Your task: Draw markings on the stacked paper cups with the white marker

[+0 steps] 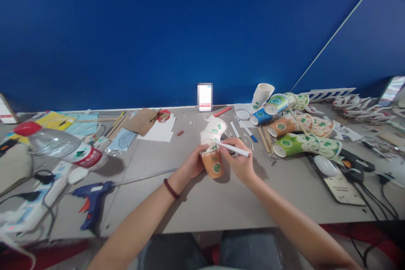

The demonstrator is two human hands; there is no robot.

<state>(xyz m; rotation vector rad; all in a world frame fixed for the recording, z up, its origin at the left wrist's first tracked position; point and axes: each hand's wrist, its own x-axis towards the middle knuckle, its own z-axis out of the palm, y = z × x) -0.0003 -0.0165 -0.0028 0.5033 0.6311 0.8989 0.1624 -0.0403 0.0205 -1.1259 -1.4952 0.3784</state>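
Note:
Near the middle of the table, my left hand is closed around the side of an orange paper cup with a round green emblem. White paper cups with green leaf prints join its far end; how they are fixed together I cannot make out. My right hand grips a white marker, its forward end close to the cups where orange and white meet. Whether the tip touches the paper is hidden by the fingers. A dark red bead bracelet circles my left wrist.
Joined paper cups and a stack of white cups stand at right. A blue glue gun, a power strip and a plastic bottle lie left. A lit phone leans against the blue wall. Wooden sticks lie right.

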